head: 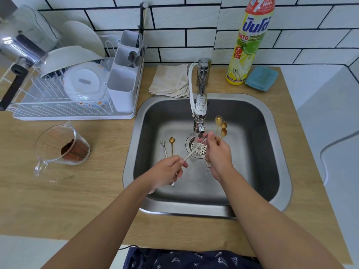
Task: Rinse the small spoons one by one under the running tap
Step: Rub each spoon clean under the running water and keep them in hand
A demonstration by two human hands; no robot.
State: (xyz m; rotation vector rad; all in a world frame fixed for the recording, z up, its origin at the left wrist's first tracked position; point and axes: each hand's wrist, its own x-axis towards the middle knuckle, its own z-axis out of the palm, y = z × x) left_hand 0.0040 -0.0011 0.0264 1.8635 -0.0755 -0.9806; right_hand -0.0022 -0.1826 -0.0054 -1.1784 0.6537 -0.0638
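**One silver spoon under the stream, three gold ones waiting**

Left hand (167,169) pinches the tail of a slim silver teaspoon (194,150), its bowl pushed up into the water falling from the chrome tap with its white filter head (200,113) — right over the round steel drain strainer (198,147) at the middle of the stainless steel sink (272,152). Right hand (218,156) is closed around a fan of three small gold spoons (221,127), bowls up, just beside the stream, and its fingertips look to be meeting the silver bowl.

To do this well, I'd say: keep the bowl square in the flow, roll the handle so both faces get washed, and hold the gold bunch clear of the splash. Two more lie on the sink floor toward its left wall — a small silver spoon (163,145) and a small gold spoon (172,145) side by side — so there's work left.

Writing? The tall yellow dish-liquid bottle (250,41) at the back edge of the wooden surface (77,200) shows a big "7", Thai lettering, a lime, and a red badge reading "NEW". The clear glass measuring jug (62,146) has red gradations, too small to read.
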